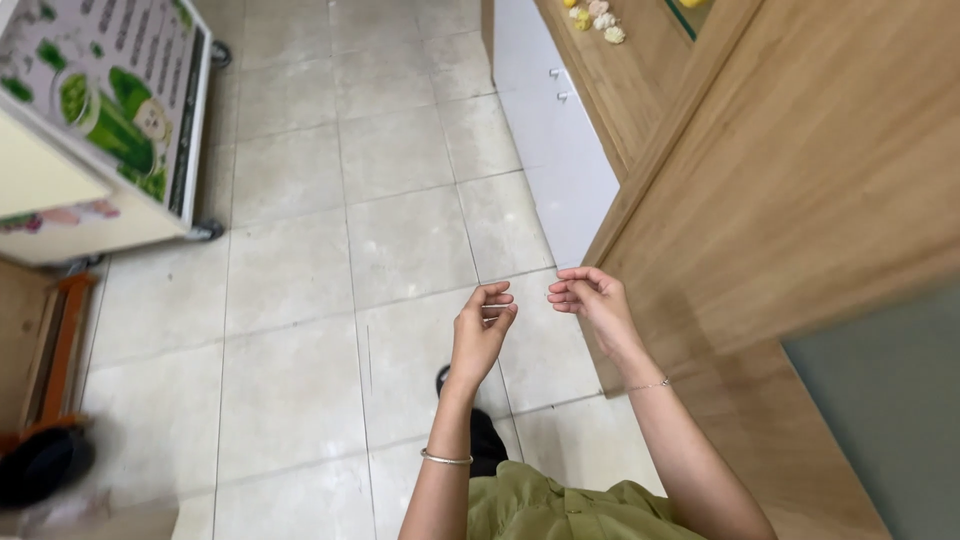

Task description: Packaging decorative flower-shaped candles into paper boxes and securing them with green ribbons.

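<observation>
I look down at a tiled floor (pixel 330 260). My left hand (pixel 480 330) is raised in front of me with its fingers curled, a thin bracelet on its wrist. My right hand (pixel 592 300) is close beside it, fingers bent and pinched towards the left hand, next to a wooden counter (pixel 800 190). Whether anything small lies between the fingertips cannot be told. A thin chain is on the right wrist. My green garment (pixel 560 505) shows at the bottom.
A wheeled cart with a green printed panel (pixel 120 110) stands at the upper left. White cabinet doors (pixel 560 130) sit under the wooden counter. Small yellow and white items (pixel 595 18) lie on a far shelf. An orange frame (pixel 60 340) is at the left edge.
</observation>
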